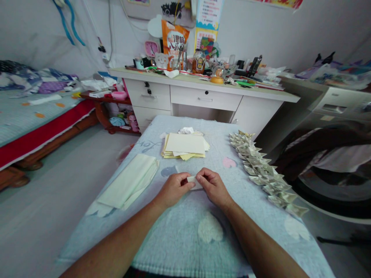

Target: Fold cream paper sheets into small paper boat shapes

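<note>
A small folded piece of pale paper is held low over the middle of the cloth-covered table. My left hand pinches its left end between thumb and fingers. On the other end, my right hand is closed with its thumb and fingertips on the paper. Beyond my hands lies a stack of cream and yellow paper sheets, with crumpled white paper behind it. Folded paper pieces with pointed tips stand in a long row along the table's right side.
A folded pale green sheet lies on the blue patterned cloth at left. A white desk loaded with jars, a snack bag and small items stands behind. A bed is at left, a washing machine at right.
</note>
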Motion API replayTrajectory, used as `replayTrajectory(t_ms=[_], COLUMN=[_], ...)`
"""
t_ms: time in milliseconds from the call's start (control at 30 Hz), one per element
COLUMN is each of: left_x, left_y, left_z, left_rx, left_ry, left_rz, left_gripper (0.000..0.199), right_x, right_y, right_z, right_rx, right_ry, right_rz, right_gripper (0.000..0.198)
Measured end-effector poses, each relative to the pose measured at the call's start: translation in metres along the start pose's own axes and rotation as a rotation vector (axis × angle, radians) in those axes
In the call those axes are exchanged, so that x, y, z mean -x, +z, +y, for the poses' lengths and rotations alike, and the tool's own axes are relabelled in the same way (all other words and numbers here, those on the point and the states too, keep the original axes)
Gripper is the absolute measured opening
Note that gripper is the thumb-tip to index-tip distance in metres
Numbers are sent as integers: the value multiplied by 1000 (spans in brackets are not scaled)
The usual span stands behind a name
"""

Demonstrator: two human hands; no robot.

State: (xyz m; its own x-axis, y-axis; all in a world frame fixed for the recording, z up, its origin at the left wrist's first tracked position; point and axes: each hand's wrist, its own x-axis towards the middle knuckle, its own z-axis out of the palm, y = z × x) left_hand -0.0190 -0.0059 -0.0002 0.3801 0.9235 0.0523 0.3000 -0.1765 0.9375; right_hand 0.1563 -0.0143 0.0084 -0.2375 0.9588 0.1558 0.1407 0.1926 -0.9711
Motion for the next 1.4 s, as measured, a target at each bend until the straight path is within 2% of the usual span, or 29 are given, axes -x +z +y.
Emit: replayTrajectory(t_ms=[233,433,533,733,833,1000,1167,1267,1400], left_x=[1,-1,-2,-1,-1,-2,-2,-2,-3], left_y=[1,0,-2,-3,-6,-9,-8,-8,-9], left_z=[1,-3,-5,-5,0,3,4,4,4], left_rx=[15,23,90,155,155,288,303,316,254], left_ry=[-23,-33,-32,-31,-5,-23,-39,-34,-20], left_rz=[-32,54,77,27,51,80,84,40,81], left_gripper=[21,23,26,29,33,24,24,24,22], right_x=[1,0,0,0,0,-1,0,0,0], right_y=[1,3,2,0,0,4,4,3,5], right_z=[-6,1,5,4,5,8,9,9,5], right_rx=[6,-167,-93,59,81,67,14,76,186], right_ry=[-12,-1,21,-10,5,23,36,26,-16], right_rz=[96,4,-32,-4,-25,-75,-98,-68,-77], right_gripper=[31,27,30,34,34,34,35,36,31])
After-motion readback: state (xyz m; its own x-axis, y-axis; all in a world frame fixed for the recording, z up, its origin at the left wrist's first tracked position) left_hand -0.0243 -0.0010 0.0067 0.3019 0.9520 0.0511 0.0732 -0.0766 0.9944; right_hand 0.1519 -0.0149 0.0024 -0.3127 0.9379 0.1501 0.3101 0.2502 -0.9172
